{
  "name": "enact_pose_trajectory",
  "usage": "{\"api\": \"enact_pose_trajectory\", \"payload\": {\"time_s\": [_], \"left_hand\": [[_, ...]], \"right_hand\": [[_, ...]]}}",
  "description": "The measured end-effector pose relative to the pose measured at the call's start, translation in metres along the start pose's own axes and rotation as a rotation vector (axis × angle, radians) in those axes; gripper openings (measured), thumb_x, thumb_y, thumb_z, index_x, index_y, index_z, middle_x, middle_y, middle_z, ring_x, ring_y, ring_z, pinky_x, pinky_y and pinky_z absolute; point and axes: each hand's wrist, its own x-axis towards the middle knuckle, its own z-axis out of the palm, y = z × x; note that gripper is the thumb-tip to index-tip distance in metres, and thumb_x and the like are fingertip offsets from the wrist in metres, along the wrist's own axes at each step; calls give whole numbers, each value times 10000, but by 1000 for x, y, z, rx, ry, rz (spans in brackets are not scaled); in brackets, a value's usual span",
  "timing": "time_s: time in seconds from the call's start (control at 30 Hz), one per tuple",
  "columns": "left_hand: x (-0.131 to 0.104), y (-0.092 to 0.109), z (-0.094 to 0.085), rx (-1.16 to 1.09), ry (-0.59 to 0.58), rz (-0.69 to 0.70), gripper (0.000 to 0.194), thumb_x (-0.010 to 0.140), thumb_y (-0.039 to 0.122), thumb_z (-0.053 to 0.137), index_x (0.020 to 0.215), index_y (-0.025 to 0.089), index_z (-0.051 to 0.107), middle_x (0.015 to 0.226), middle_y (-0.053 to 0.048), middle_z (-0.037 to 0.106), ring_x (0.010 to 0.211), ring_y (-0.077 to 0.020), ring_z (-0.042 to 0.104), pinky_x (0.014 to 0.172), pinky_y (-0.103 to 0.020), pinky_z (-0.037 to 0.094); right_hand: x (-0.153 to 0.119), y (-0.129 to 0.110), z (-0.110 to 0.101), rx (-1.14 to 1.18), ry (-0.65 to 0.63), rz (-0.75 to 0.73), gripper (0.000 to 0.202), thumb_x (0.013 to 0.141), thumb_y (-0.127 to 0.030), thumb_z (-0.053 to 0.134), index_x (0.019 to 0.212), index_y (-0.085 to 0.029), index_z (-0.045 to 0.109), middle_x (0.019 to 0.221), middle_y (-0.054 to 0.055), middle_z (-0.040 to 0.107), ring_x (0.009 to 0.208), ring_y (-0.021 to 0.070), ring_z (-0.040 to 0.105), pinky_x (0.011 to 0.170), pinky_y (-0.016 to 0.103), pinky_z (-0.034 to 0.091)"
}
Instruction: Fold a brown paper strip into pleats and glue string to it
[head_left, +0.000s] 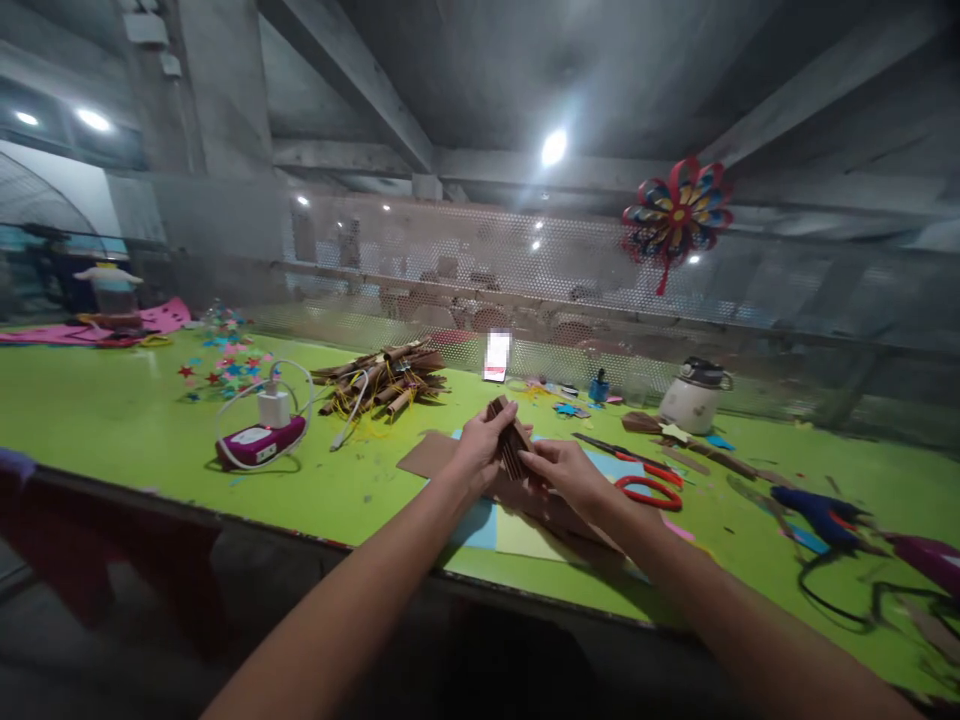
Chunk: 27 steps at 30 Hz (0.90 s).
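Between my two hands is a piece of pleated brown cardboard (511, 440), its folds running lengthwise. My left hand (481, 446) grips its left side, thumb near the top end. At the lower right edge, the fingers of my right hand (559, 470) pinch it. Beneath my hands lie a flat brown cardboard sheet (427, 455) and sheets of pale blue and yellow paper (517, 535). Just right of my right hand, red-handled scissors (649, 490) rest on the papers, blades pointing left.
A heap of brown rolled sticks with yellow string (390, 380) lies back left, near a purple power strip (262, 443) with a charger. Paper stars (232, 370) stand behind it. A lit phone (496, 355), a white jug (690, 398) and a blue glue gun (821, 515) are also on the green table (135, 420).
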Motion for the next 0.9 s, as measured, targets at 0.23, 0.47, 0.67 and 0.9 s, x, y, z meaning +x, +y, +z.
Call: {"api": "enact_pose_trajectory", "payload": {"time_s": [0.23,0.47,0.67,0.9], "left_hand": [[-1,2,-2,-42,-142,-29,126,804,152,553,890,78,606,827,-146,689,802,-226,668,742,-349,539],[4,-5,-5,11,-172,-4,157,825,104,532,982,111,542,903,-150,683,879,-264,664,776,-432,532],[3,-5,-3,10,-190,-28,161,839,123,518,996,124,553,877,-129,681,875,-244,662,785,-406,525],[2,-3,-2,22,-228,-162,236,841,278,534,904,67,620,803,-135,670,734,-203,641,714,-329,512]], "right_hand": [[-6,9,-9,418,-73,102,341,724,-449,675,857,-138,628,645,12,598,487,91,511,448,210,383],[-11,5,-8,427,-122,66,317,758,-434,656,888,-146,629,693,14,605,556,103,542,532,238,443],[-10,3,-1,342,-32,50,330,699,-427,700,800,-136,581,648,8,609,529,124,568,491,247,448],[-9,11,7,620,-75,77,249,779,-352,644,856,-162,503,597,11,619,446,114,564,440,227,446]]}}
